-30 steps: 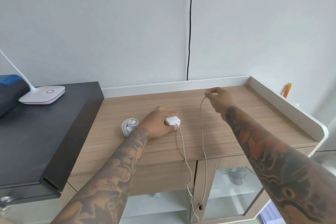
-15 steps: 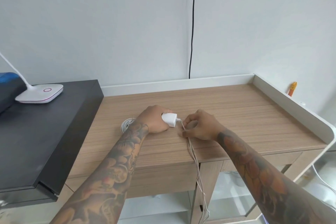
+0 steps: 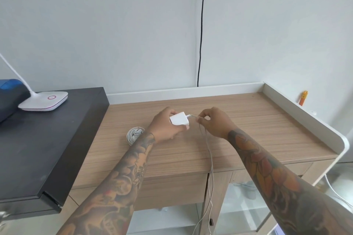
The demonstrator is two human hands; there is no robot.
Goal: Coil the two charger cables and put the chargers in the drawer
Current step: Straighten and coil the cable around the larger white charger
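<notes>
At frame centre the left hand (image 3: 168,126) grips the white charger (image 3: 179,118); the right hand (image 3: 214,122) pinches its cable (image 3: 209,150), which dangles off the desk (image 3: 248,129) edge and could snag below or tangle while coiling

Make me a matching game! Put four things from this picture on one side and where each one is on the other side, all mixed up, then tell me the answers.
Things
1. white charger block
2. coiled cable
3. lamp base
4. loose cable

Places
A. on the black table
B. held in the left hand
C. lying on the wooden top, left of the left wrist
D. pinched by the right hand, hanging over the front edge

Pairs: 1-B, 2-C, 3-A, 4-D
</notes>
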